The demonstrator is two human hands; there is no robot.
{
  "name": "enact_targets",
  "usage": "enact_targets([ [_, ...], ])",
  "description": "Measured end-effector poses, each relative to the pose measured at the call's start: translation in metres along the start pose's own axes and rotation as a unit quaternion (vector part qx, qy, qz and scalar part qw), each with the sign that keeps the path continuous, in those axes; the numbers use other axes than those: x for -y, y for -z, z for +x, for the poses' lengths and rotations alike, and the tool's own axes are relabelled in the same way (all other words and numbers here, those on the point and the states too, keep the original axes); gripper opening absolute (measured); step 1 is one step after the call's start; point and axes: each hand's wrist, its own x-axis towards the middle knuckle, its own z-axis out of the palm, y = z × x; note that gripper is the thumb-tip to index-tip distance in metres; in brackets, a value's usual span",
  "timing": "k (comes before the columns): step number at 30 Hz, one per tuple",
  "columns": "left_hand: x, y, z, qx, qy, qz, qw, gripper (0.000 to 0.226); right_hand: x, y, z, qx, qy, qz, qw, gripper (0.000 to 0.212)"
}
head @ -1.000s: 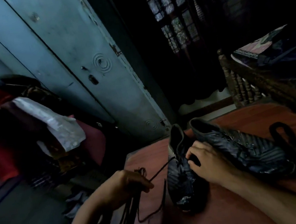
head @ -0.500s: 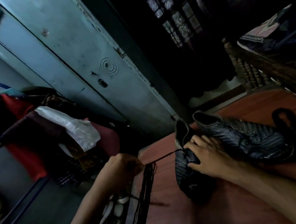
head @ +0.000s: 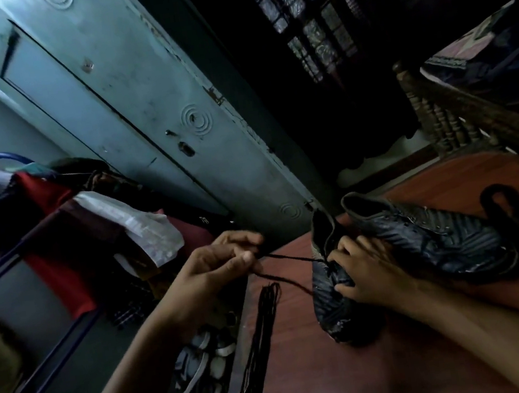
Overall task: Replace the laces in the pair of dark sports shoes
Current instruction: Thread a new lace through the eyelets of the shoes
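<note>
Dark and dim, the room has a pale blue metal cupboard (head: 129, 121) in the upper left of the frame, with a small lock and ring shapes pressed into its door. Soft clothes (head: 56, 216) hang in a heap at the middle left.

Low in the middle, a bunch of thin black laces (head: 258, 345) lies long and straight near the left edge of the red-brown wooden table (head: 357, 374), probably kept close for later.

Just above it, the left hand (head: 209, 275) pinches a thin black lace (head: 288, 260) between thumb and fingers. The lace runs tight across to the near shoe (head: 330, 292), so I think the hand is pulling it through the holes.

The right hand (head: 370, 267) grips the near shoe with curled fingers over its top, likely to stop it sliding. This shoe is dark, with raised slanted lines, and its toe points to the bottom of the frame.

Touching it on the right, the second shoe (head: 438, 238) lies on its side with the same ridged skin. A wide, flat black lace (head: 504, 213) sits looped at the right.
</note>
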Motion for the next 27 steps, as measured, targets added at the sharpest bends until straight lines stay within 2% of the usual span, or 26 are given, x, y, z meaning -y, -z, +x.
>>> enact_targets([
  [2, -0.004, -0.009, 0.005, 0.009, -0.063, -0.026, 0.998, 0.032, 0.0, 0.001, 0.0, 0.002, 0.0, 0.006, 1.0, 0.048],
  [4, -0.009, -0.018, 0.011, 0.006, -0.089, -0.073, 0.993, 0.034, -0.001, 0.0, -0.001, 0.001, 0.007, 0.013, 1.0, 0.048],
  [8, -0.021, -0.033, 0.025, -0.008, -0.111, -0.156, 0.981, 0.031, -0.001, 0.0, -0.001, -0.009, 0.02, -0.003, 1.0, 0.048],
  [11, -0.026, -0.034, 0.036, -0.009, -0.114, -0.164, 0.98, 0.032, -0.002, -0.002, -0.001, -0.02, 0.034, -0.001, 0.999, 0.044],
  [13, -0.027, -0.033, 0.041, 0.007, -0.102, -0.157, 0.982, 0.022, -0.003, -0.004, 0.0, -0.034, 0.053, 0.004, 0.998, 0.041],
  [15, -0.027, -0.034, 0.045, 0.016, -0.097, -0.137, 0.986, 0.018, -0.001, -0.004, 0.0, -0.067, 0.084, 0.01, 0.994, 0.038],
  [19, -0.027, -0.035, 0.054, 0.013, -0.095, -0.036, 0.995, 0.027, 0.007, 0.004, -0.001, -0.164, 0.155, 0.041, 0.973, 0.033],
  [21, -0.029, -0.033, 0.059, 0.034, -0.079, 0.011, 0.996, 0.035, 0.011, 0.007, -0.001, -0.202, 0.207, 0.07, 0.955, 0.039],
  [24, -0.032, -0.029, 0.063, 0.073, -0.04, 0.045, 0.996, 0.059, 0.016, 0.007, -0.003, -0.249, 0.278, 0.104, 0.922, 0.056],
  [27, -0.027, -0.025, 0.07, 0.11, -0.024, 0.126, 0.986, 0.069, 0.019, 0.015, -0.007, -0.265, 0.269, 0.164, 0.911, 0.065],
])
